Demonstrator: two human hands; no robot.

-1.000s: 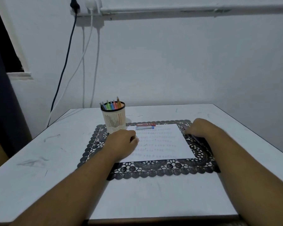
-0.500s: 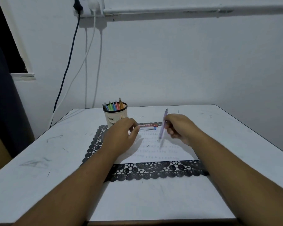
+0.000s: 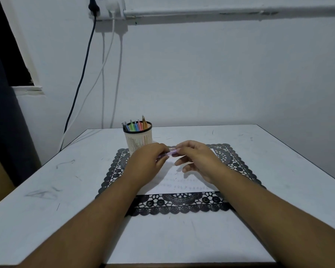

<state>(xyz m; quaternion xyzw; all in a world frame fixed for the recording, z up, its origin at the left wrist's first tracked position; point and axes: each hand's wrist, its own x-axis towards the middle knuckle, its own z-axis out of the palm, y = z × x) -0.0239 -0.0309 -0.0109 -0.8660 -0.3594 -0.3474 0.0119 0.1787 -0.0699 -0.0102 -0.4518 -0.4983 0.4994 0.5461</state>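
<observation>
Fingers of the left hand (image 3: 146, 164) and right hand (image 3: 198, 161) pinch opposite ends of a slim purple plastic pen (image 3: 167, 154) held level between them, apparently about to uncap it; a straight pull likely follows.

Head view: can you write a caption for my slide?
Left hand and right hand hold a purple pen over the paper.

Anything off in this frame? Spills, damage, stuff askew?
Nothing spilled or tipped. The pen cup stands upright at the lace mat's far corner, and the paper lies flat on the mat. The left hand and right hand pinch the purple pen above the paper. Only blemish: dark scuffs on the table, left side.
</observation>
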